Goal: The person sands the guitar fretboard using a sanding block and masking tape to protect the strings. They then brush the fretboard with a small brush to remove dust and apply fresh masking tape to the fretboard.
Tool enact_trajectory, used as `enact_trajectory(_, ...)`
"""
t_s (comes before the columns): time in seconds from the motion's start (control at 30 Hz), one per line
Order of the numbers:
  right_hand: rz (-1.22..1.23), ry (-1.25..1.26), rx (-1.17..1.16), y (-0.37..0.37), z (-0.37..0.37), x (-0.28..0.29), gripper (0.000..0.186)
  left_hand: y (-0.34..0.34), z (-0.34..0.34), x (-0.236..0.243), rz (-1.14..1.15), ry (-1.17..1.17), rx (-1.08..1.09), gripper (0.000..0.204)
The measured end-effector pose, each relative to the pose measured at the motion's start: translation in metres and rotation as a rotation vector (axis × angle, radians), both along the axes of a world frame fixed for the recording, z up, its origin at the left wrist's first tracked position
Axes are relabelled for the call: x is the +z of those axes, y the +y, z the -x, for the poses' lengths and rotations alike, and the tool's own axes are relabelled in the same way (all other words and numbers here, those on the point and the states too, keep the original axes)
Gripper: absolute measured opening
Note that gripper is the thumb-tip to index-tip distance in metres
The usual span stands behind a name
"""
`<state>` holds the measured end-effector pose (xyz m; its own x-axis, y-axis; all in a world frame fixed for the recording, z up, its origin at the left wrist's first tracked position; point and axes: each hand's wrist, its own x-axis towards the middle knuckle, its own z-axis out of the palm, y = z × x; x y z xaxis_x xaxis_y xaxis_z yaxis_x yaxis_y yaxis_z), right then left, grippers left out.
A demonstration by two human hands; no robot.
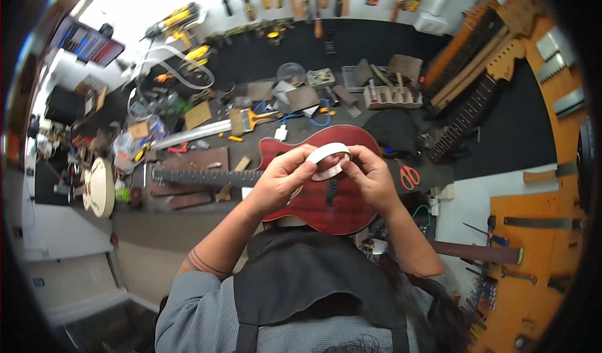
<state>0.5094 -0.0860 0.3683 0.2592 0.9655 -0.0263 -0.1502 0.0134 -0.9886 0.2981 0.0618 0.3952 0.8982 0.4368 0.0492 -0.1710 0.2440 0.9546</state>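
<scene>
Left hand point(285, 178) and right hand point(372, 176) pinched opposite sides of the white tape roll point(326, 149), seemingly so I could steady it, mid-frame, over the red guitar point(304, 207). That guitar lay on the bench point(436, 176), likely for support, neck toward frame left; red-handled scissors point(410, 178) lay right of its body, perhaps for easy reach.

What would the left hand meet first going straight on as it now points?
The white tape roll, which the left hand touches; beyond it, probably the right hand, though depth is unclear.
</scene>
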Motion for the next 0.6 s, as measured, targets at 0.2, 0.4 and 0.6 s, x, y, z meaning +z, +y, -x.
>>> enact_trajectory(0.2,-0.185,-0.668,-0.069,0.024,0.074,-0.026,0.052,-0.009,0.089,-0.026,-0.120,0.396,0.077,0.028)
enact_trajectory(0.4,-0.334,-0.945,0.141,0.025,0.149,-0.042,0.041,-0.026,0.168,-0.042,0.057,0.359,-0.006,0.032)
enact_trajectory(0.6,-0.159,-0.539,0.020,0.037,0.235,-0.054,0.034,-0.007,0.253,-0.058,0.063,0.287,0.017,0.034)
